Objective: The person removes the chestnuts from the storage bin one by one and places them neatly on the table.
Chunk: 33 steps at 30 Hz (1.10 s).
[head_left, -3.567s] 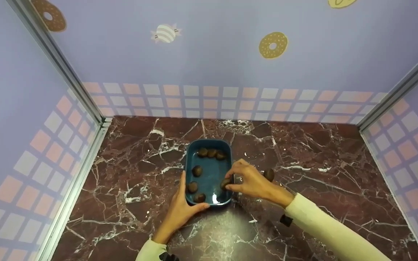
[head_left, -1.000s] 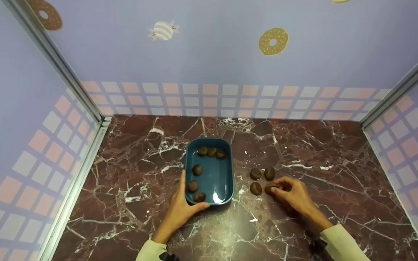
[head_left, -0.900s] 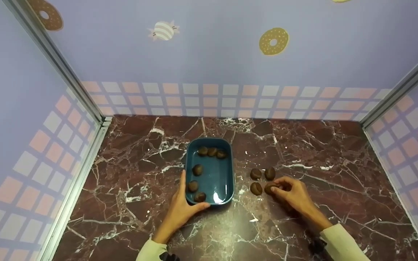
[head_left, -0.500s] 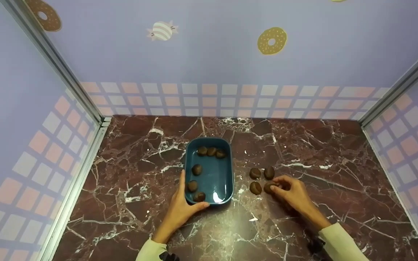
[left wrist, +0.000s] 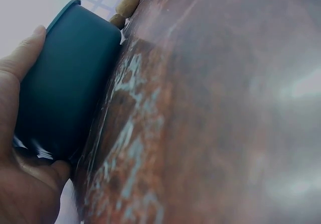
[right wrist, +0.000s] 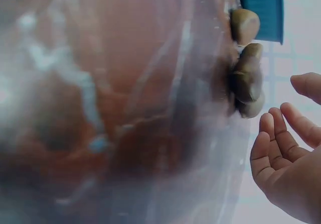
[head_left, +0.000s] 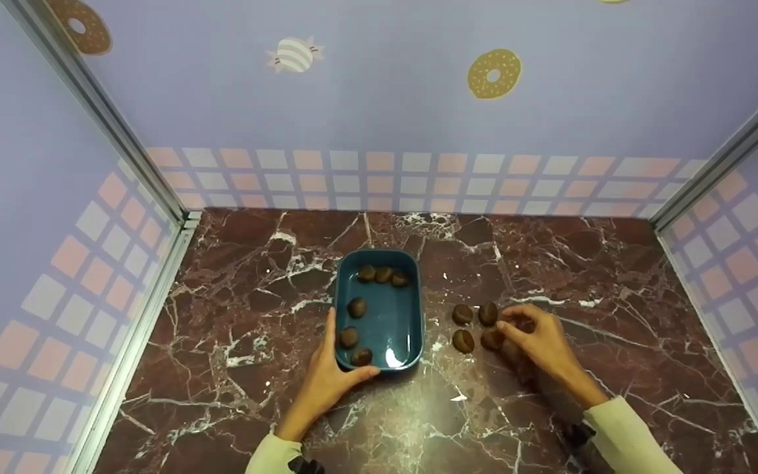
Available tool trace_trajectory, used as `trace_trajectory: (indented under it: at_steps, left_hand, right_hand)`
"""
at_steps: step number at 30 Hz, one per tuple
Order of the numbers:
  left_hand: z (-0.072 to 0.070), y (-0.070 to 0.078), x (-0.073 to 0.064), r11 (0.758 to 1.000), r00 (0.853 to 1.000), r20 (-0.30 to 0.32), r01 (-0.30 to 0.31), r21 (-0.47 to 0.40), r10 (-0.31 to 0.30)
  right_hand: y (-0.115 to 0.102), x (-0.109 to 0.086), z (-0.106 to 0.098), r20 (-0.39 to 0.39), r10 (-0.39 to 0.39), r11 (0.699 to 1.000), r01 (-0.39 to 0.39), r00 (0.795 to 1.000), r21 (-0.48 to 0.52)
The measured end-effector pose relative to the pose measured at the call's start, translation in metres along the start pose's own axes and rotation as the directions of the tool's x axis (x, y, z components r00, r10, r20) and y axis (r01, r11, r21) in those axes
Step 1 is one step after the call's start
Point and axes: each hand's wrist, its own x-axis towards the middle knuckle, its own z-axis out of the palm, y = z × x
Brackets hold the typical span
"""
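Note:
My left hand grips the near left corner of a deep blue-green rectangular dish, thumb on the near side and fingers along the left wall. Several brown, oval, stone-like pieces lie inside it: a row of three along the far end and others down the left side. To the right of the dish, a group of similar grooved pieces forms a rough square on the table. My right hand hovers beside the near right piece, fingers loosely bent and parted from the thumb, holding nothing in the right wrist view.
The dish stands on a glossy dark red marbled tabletop with white veins. Purple patterned panels close off the back and both sides, joined by metal corner rails.
Earlier the right hand held a piece at the dish's right wall, then set one down in the group on the right. Now it has let go and drawn slightly back. The left hand stays put.

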Motion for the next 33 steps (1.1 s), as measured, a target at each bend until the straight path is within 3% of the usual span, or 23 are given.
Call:
trace_trajectory:
  at_steps: [6,16,25,33]
  left_hand:
    - [0.000,-0.001,0.000,1.000,1.000,0.003,0.002,0.011,-0.002]
    - [-0.001,-0.001,0.000,1.000,1.000,0.013,0.001,-0.005,-0.001]
    - [-0.001,0.000,0.000,1.000,1.000,0.004,0.007,0.009,-0.008]
    - [0.000,0.001,0.000,1.000,1.000,-0.004,0.005,0.027,-0.004]
  right_hand:
    - [-0.017,0.006,0.008,0.015,-0.074,0.997,0.074,0.997,0.020]
    - [-0.050,0.021,0.029,0.147,-0.188,0.982,0.187,0.971,0.022]
    - [-0.059,0.030,0.046,0.202,-0.249,0.968,0.253,0.947,0.010]
    - [-0.069,0.035,0.058,0.254,-0.274,0.962,0.266,0.928,0.067]
